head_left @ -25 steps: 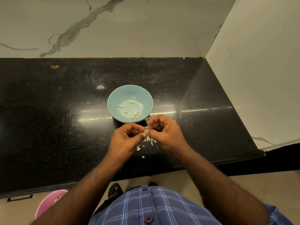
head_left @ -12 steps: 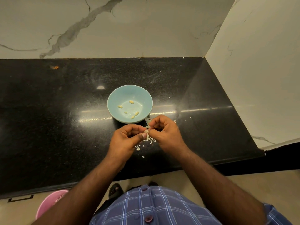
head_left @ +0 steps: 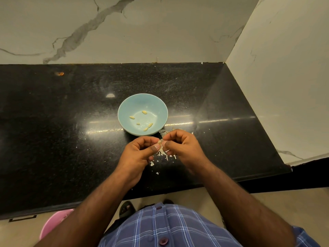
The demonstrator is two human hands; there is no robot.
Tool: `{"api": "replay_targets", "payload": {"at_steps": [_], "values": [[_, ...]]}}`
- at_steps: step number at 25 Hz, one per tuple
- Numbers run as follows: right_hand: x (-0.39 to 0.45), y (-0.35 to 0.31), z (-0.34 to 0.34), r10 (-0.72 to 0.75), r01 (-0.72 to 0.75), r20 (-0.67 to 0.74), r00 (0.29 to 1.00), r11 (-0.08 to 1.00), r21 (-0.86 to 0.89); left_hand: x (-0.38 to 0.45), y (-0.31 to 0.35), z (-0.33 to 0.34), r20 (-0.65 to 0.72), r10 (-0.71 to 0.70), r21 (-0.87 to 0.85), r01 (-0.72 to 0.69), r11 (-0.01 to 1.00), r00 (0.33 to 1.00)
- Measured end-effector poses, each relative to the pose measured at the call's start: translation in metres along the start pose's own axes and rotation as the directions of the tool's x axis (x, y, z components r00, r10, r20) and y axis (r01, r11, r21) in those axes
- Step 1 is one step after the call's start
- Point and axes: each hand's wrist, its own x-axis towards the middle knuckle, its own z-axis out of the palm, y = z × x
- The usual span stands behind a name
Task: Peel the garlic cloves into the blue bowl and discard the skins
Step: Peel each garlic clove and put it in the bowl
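Near counter's front edge point(head_left: 178, 188), both hands pinching garlic clove point(head_left: 159, 142), blue bowl point(head_left: 142, 102) beyond

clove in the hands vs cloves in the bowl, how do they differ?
The clove in the hands is pinched between the left hand and right hand; the cloves in the bowl lie loose in the blue bowl. The held clove has pale skin hanging from it; the bowl cloves look bare and yellow. The held one is above the counter, near the skins.
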Motion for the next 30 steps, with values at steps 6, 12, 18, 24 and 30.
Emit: {"api": "replay_targets", "payload": {"at_steps": [6, 12, 18, 24, 30], "values": [[0.001, 0.006, 0.002, -0.001, 0.001, -0.004, 1.000, 0.988, -0.155, 0.002, 0.003, -0.001, 0.018, -0.043, -0.068, 0.044, 0.997, 0.999], [0.003, 0.004, -0.013, 0.024, -0.031, -0.021, 0.999, 0.878, -0.478, 0.006, 0.003, -0.007, -0.004, -0.094, -0.033, 0.094, 0.995, 0.996], [-0.007, -0.012, -0.007, -0.163, 0.177, 0.071, 0.984, 0.936, -0.305, 0.007, 0.003, -0.009, -0.030, 0.013, 0.182, -0.007, 0.983, 0.999], [-0.005, -0.008, 0.004, -0.067, 0.062, -0.033, 0.997, 0.990, -0.128, 0.002, 0.005, -0.009, 0.005, 0.144, 0.279, -0.139, 0.950, 0.990], [-0.005, -0.007, 0.006, 0.037, -0.038, 0.006, 0.999, 0.994, 0.106, 0.001, 0.006, -0.012, 0.029, 0.139, 0.275, -0.142, 0.951, 0.990]]}}
